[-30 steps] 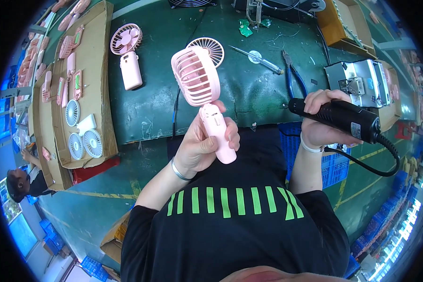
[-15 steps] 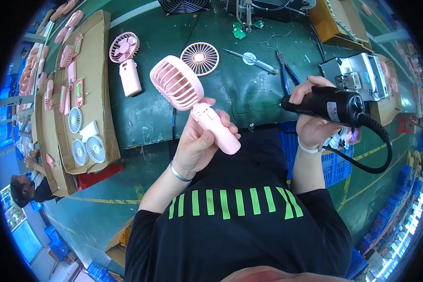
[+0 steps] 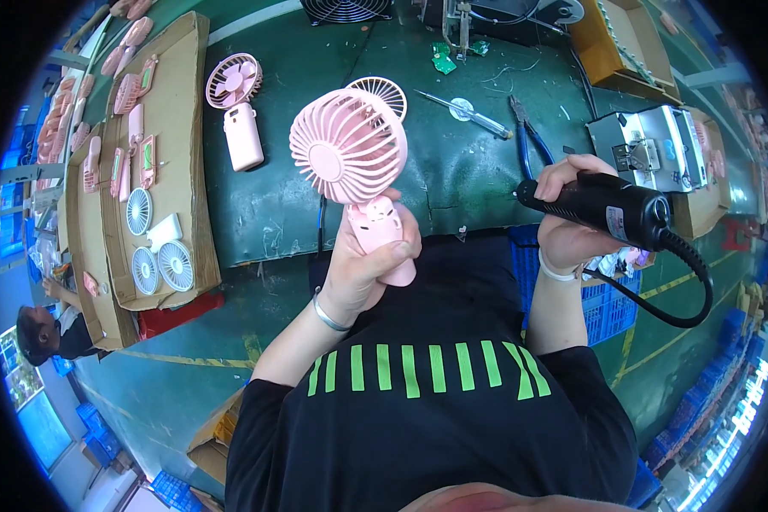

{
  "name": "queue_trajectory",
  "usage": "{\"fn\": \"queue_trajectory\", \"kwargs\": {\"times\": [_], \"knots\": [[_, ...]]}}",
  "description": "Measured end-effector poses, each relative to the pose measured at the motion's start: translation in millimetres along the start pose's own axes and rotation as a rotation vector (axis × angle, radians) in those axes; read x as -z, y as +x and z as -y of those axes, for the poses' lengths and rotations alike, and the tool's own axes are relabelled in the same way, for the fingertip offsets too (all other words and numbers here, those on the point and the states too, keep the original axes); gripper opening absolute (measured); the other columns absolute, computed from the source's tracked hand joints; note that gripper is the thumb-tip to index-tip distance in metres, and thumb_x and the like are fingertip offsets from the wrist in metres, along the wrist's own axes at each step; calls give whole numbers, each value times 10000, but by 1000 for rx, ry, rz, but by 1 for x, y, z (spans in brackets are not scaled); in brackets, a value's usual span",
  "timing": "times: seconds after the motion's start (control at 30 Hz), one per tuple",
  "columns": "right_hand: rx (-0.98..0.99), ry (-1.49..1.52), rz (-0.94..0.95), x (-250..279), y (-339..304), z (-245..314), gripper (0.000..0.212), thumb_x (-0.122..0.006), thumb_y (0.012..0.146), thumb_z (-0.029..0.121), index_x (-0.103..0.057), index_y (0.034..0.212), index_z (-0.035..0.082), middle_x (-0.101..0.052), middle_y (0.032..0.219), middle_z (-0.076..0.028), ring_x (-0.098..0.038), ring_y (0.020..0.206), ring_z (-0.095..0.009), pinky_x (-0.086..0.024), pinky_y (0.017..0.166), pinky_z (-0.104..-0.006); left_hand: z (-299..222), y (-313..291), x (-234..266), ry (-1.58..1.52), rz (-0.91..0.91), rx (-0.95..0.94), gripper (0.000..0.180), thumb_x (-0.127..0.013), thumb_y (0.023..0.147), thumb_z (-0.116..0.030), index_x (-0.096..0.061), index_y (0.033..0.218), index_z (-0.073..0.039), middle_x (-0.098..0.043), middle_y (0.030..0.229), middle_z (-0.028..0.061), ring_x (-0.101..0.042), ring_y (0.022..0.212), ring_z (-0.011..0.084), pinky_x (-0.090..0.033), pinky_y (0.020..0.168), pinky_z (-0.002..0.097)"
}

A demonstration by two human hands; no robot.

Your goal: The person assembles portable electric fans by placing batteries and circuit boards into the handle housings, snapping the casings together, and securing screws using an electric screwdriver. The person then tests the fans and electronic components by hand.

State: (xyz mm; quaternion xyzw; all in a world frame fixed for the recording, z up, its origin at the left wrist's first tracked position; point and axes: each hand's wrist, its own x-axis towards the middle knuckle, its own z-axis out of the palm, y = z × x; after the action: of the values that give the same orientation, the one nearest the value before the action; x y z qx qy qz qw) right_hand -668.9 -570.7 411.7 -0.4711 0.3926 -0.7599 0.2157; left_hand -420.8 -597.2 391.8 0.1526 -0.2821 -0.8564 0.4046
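Note:
My left hand (image 3: 363, 260) is wrapped round the handle of a pink handheld fan (image 3: 347, 147), its caged head tilted up and the rounded cage side toward me. In my right hand (image 3: 563, 224) is a black electric screwdriver (image 3: 602, 205), gripped round its body with the tip pointing left. A thick black cord curls from its rear end. Behind the held fan, partly covered by it, a round fan grille (image 3: 384, 92) lies on the green bench (image 3: 452, 192). Further left rests another pink fan (image 3: 244, 136) with its blades bare.
Cardboard trays (image 3: 183, 154) of pink and white fan parts stand at the left. Blue-handled pliers (image 3: 529, 136) and a thin screwdriver (image 3: 478, 118) lie on the bench. A metal device (image 3: 653, 145) stands right, a wooden box (image 3: 619, 55) behind it. Another person (image 3: 47, 333) is far left.
My left hand has turned the fan so its rounded cage side and more of its head show, now overlapping the loose grille. My right hand with the electric screwdriver has barely moved.

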Motion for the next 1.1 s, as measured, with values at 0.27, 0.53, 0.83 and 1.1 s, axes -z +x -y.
{"fn": "queue_trajectory", "kwargs": {"times": [0.27, 0.53, 0.83, 1.1], "knots": [[19, 0, -50, 0, 1, 3, 1019, -283, 791, 888, -561, 1095, -44, -550, 639, -85, -520, 540, -187, -433, 542, -299, -1, 1, -11, 19, -45, 18, 546, -673, 888, -115, -367, 1339, -81, -564, 935, 103, -590, 783, 170, -518, 697, 333], [42, 41, -59, 1, 2, 1, 1025, -249, 789, 894, -560, 1089, -35, -537, 622, -82, -509, 531, -187, -431, 539, -303, 0, 4, -5, -181, 0, 88, 523, -601, 948, -320, -376, 1361, -91, -500, 1105, 105, -568, 825, 171, -492, 724, 327], [48, 41, -36, 2, 0, 2, 1011, -235, 792, 894, -553, 1084, -20, -525, 614, -75, -494, 525, -183, -426, 536, -305, 4, 8, -7, -211, -7, 80, 571, -611, 941, -305, -370, 1399, -67, -510, 1180, 112, -563, 946, 180, -481, 843, 325], [65, 70, -30, 5, 0, -1, 1024, -291, 767, 906, -523, 1084, -40, -539, 621, -82, -519, 528, -175, -422, 524, -278, 9, 6, 5, -253, 17, 115, 612, -702, 884, -308, -427, 1360, -39, -535, 1183, 82, -566, 1016, 192, -469, 928, 354]]}}
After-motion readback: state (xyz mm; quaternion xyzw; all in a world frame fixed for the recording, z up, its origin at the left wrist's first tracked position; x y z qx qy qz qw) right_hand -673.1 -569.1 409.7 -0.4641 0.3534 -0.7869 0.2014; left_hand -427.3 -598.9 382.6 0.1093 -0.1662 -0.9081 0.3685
